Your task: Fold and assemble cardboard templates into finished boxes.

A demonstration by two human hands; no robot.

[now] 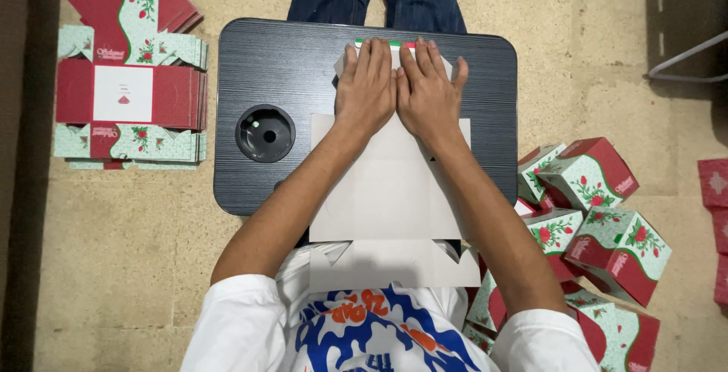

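From the head camera, the left hand (365, 87) and right hand (428, 91) lie open and flat, side by side, pressing the far flap of a flat white cardboard box sheet (383, 190) on the small black wooden counter (288, 61). At nine o'clock sits a round cup hole (265, 133). Uneven pressing could make a crooked fold. Folded red-and-green flower boxes (607, 220) lie at four o'clock, a flat stack (129, 76) at ten.

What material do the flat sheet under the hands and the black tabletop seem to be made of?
The flat box blank looks like thin matte cardboard: plain pale inner face, crisp cut flaps, printed edge showing past the left hand and right hand. The black lap table seems to be laminated board or plastic: fine wood-grain lines, dull sheen, rounded corners.
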